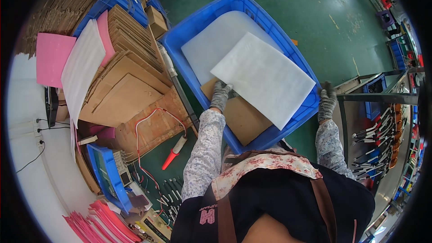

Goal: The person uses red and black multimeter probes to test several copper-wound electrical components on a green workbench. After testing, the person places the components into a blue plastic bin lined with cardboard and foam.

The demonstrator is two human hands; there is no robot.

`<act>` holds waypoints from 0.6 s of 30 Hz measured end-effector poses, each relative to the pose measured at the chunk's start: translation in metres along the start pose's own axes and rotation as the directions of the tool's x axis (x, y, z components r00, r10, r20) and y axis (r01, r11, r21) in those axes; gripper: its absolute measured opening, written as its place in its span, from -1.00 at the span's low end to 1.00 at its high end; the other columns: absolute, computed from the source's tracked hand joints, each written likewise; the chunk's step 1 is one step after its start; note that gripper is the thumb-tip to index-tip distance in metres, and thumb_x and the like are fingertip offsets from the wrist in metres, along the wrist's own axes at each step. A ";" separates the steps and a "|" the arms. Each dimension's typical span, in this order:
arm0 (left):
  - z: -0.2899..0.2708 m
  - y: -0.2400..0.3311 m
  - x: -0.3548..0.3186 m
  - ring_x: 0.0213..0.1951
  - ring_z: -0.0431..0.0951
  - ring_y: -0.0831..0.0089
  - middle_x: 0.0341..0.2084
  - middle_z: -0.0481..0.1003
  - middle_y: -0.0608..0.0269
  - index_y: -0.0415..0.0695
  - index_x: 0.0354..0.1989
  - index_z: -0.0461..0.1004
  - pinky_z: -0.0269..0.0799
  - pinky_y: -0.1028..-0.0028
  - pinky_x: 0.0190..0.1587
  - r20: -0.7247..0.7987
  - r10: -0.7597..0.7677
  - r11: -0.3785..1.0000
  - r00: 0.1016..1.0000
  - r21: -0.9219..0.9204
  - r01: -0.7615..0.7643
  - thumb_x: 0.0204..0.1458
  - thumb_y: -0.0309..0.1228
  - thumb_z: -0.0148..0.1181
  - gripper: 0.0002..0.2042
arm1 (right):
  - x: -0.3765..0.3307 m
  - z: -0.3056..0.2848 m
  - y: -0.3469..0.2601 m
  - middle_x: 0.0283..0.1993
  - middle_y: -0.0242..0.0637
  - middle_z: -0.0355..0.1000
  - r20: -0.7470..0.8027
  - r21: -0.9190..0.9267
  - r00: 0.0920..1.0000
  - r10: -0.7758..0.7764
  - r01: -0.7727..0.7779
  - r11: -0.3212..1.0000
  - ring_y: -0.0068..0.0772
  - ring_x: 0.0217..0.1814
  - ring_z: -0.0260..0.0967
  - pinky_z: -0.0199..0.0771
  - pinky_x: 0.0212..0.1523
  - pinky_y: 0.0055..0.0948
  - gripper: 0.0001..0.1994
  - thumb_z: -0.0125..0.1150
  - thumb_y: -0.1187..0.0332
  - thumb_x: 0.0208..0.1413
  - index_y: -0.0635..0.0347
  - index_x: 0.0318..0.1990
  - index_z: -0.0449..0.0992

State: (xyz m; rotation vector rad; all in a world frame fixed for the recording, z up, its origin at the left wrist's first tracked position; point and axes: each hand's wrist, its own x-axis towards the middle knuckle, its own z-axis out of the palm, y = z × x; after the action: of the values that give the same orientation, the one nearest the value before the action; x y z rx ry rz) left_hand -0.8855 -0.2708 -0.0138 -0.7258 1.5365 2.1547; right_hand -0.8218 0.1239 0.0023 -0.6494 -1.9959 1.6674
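Note:
A large blue plastic bin (294, 56) stands in front of me. Inside it lies a white foam sheet (270, 78), tilted over a second, rounded translucent white sheet (211, 33) and a brown cardboard piece (245, 119). My left hand (220, 95), in a grey glove, is closed on the left edge of the upper foam sheet, thumb on top. My gloved right hand (327, 101) is just outside the bin's right rim, close to the foam sheet's right corner. Its fingers look stretched and slightly apart; any contact with the rim is unclear.
At left, folded cardboard (130, 90) and pink foam sheets (54, 58) stack on a wooden bench (157, 130). A red-tipped tool (171, 155) with a red-white cable hangs at its edge. A metal rack (378, 98) with black-and-white handled parts stands at right.

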 end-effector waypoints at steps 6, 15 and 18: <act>0.021 -0.017 0.016 -0.38 0.48 0.39 -0.30 0.40 0.17 -0.12 0.02 0.21 0.53 0.40 -0.46 0.106 0.018 0.965 0.994 0.257 -0.045 0.00 -0.60 -0.01 -0.63 | -0.039 0.114 -0.131 0.11 -0.09 0.23 0.649 -0.325 0.669 -0.362 0.674 0.663 -0.12 0.20 0.12 0.08 0.20 -0.24 -0.52 0.03 0.48 -0.11 0.19 0.08 0.28; 0.008 -0.030 -0.003 0.01 0.32 0.30 0.01 0.29 0.07 -0.22 0.24 -0.08 0.20 0.42 0.09 0.194 0.452 0.418 0.871 0.816 -0.399 0.03 -0.31 0.08 -0.35 | -0.012 0.241 -0.025 0.33 -0.26 -0.09 0.770 -0.507 0.601 -0.215 0.781 0.364 -0.25 0.38 -0.25 -0.40 0.34 -0.17 -0.36 -0.01 0.12 -0.01 0.03 0.25 0.01; 0.005 -0.036 -0.026 0.28 -0.08 0.21 0.24 -0.07 0.05 -0.15 0.25 -0.09 -0.16 0.23 0.27 0.449 0.321 0.078 0.834 0.865 -0.496 0.00 -0.21 0.06 -0.32 | -0.013 0.234 0.015 0.33 -0.28 -0.11 0.763 -0.530 0.604 -0.229 0.788 0.313 -0.27 0.39 -0.27 -0.39 0.32 -0.15 -0.39 -0.10 0.08 0.04 0.03 0.25 0.01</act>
State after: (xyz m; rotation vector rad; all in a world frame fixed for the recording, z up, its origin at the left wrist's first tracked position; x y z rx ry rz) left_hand -0.8445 -0.2552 -0.0231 0.4091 2.7221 0.8613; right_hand -0.9550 -0.0623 -0.0511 0.4017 -2.9952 0.3097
